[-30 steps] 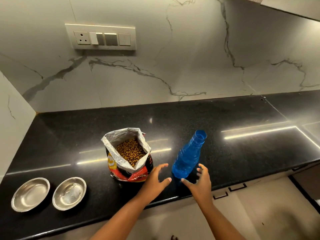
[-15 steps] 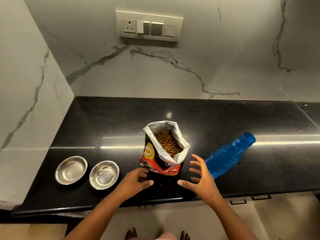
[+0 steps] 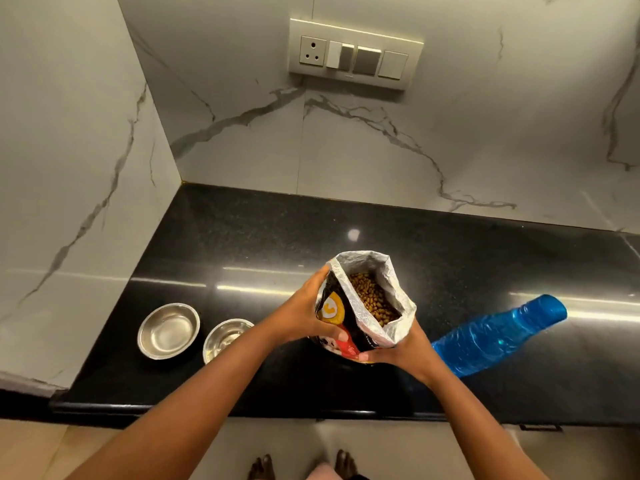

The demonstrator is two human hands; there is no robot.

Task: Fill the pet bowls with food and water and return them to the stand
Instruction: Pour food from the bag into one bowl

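Checking occlusions first, I note my left forearm covers the near rim of the right steel bowl (image 3: 227, 336); the left steel bowl (image 3: 168, 330) is fully visible, and both look empty. My left hand (image 3: 304, 318) and right hand (image 3: 403, 349) are clamped on the sides of the open pet food bag (image 3: 365, 306), which holds brown kibble (image 3: 372, 299). The bag's base is hidden behind my hands. A blue water bottle (image 3: 498, 336) stands on the black countertop (image 3: 242, 244), just right of the bag; its contents are unclear.
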